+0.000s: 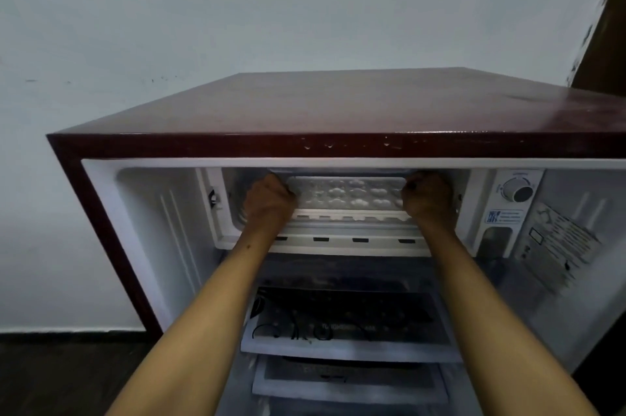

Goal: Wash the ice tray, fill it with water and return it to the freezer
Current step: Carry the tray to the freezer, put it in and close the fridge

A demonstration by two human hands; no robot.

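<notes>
White ice tray [345, 196] spans between curled fingers of both hands, inside freezer compartment [233, 198] mouth. Left hand [269, 197] grips tray's left end; right hand [427, 195] grips right end. Thermostat dial [518, 190] right of right-hand fingers. Glass shelf [349, 317] below.

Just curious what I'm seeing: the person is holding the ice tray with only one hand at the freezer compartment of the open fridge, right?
Not quite: the head view shows both hands on the ice tray, the left hand gripping one end and the right hand the other. It is indeed at the freezer compartment of the open fridge.
</notes>
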